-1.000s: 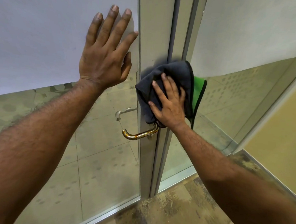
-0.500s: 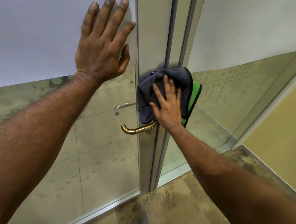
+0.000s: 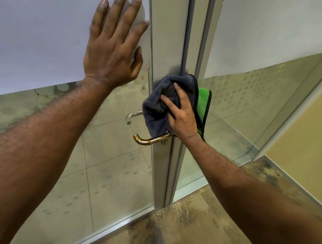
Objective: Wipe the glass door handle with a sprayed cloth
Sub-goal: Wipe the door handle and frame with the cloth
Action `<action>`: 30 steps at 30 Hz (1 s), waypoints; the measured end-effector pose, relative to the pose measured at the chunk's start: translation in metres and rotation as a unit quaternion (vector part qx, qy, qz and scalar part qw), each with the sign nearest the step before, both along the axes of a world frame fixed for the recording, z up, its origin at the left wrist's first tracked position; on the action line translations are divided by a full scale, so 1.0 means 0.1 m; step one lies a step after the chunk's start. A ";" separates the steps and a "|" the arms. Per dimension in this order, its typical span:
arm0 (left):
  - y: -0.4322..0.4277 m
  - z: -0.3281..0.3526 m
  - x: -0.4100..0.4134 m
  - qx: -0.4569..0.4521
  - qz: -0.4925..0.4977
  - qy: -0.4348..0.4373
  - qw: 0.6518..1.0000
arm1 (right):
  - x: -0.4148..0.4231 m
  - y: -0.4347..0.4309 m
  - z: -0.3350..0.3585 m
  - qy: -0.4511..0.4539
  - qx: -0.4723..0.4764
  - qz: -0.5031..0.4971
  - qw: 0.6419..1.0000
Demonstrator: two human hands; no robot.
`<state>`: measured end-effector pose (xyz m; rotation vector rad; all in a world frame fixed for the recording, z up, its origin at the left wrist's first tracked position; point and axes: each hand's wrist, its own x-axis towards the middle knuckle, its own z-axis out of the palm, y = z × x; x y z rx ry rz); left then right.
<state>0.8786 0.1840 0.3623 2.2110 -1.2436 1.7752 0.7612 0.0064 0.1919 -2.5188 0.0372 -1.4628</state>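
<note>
A brass lever handle point(image 3: 150, 140) juts left from the door's metal stile point(image 3: 166, 47). My right hand point(image 3: 182, 114) presses a dark grey cloth point(image 3: 157, 105) with a green underside against the stile just above the handle's base. The cloth bunches under my fingers and hides the handle's mount. My left hand point(image 3: 112, 48) lies flat with fingers spread on the frosted part of the glass door point(image 3: 40, 31), up and to the left of the handle. A second, silver handle point(image 3: 131, 116) shows through the glass on the far side.
A second glass panel point(image 3: 251, 100) stands to the right of the stile, with a yellow wall point(image 3: 308, 140) beyond it. A mottled brown floor point(image 3: 197, 226) runs beneath, edged by a metal bottom rail point(image 3: 117, 226). Tiled floor shows through the lower glass.
My right hand has slid the cloth a little way down the stile toward the handle and bunched it tighter. The left hand stays flat on the glass.
</note>
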 end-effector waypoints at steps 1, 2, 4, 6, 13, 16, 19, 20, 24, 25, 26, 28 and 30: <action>0.00 0.00 0.00 0.000 0.000 0.000 1.000 | 0.03 0.05 0.03 -0.009 0.022 0.004 1.000; 0.00 0.00 0.00 -0.001 0.000 -0.002 1.000 | 0.07 0.11 0.05 -0.012 0.041 0.013 0.999; 0.00 -0.01 0.01 -0.002 0.001 -0.010 1.000 | 0.12 0.21 0.08 -0.001 0.047 0.034 0.998; 0.00 -0.01 0.01 -0.002 -0.002 -0.014 1.000 | 0.12 0.23 0.07 0.027 0.010 0.046 0.999; 0.01 0.00 0.00 0.000 -0.004 -0.007 1.000 | 0.01 0.03 -0.04 0.035 -0.037 -0.018 0.998; 0.00 0.00 0.00 -0.002 -0.004 -0.010 1.000 | 0.07 0.13 -0.01 0.008 0.019 -0.026 0.999; 0.00 0.00 0.01 -0.001 -0.003 -0.011 1.000 | 0.11 0.20 0.02 0.004 0.040 -0.001 0.999; 0.00 0.00 0.01 0.001 -0.002 -0.009 1.000 | 0.10 0.19 0.03 0.010 0.028 0.005 1.000; 0.01 -0.01 0.01 0.005 -0.005 0.004 1.000 | -0.03 0.13 0.02 0.036 -0.033 0.002 0.999; 0.02 0.00 0.00 0.004 -0.007 0.006 1.000 | -0.05 0.12 0.05 0.044 -0.034 -0.012 0.998; 0.02 0.01 -0.01 0.004 -0.007 0.009 1.000 | -0.06 0.12 0.07 0.055 -0.025 -0.028 0.998; 0.02 0.02 -0.02 0.008 -0.006 0.016 1.000 | -0.09 0.14 0.11 0.070 0.004 -0.041 0.997; 0.03 0.02 -0.02 0.013 -0.006 0.026 1.000 | -0.13 0.15 0.15 0.057 0.055 -0.029 0.997</action>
